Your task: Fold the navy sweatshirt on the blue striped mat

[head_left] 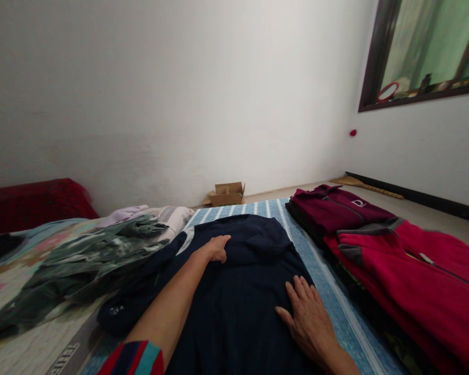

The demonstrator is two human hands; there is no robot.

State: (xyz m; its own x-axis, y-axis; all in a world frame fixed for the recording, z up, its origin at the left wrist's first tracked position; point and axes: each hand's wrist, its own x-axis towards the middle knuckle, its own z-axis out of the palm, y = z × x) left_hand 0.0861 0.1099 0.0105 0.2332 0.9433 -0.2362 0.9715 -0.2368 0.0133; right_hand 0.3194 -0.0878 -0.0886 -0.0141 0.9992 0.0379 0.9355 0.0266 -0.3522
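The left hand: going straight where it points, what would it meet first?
Most likely more of the navy garment, then perhaps the folded maroon garment; depth is unclear.

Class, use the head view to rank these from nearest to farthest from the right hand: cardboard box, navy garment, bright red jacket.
1. Navy garment: directly beneath the right hand, touching it.
2. Bright red jacket: to its right, across a strip of blue cloth.
3. Cardboard box: far ahead, near the wall.

The navy garment point(238, 307) is matt cloth, the box point(226, 199) cardboard.
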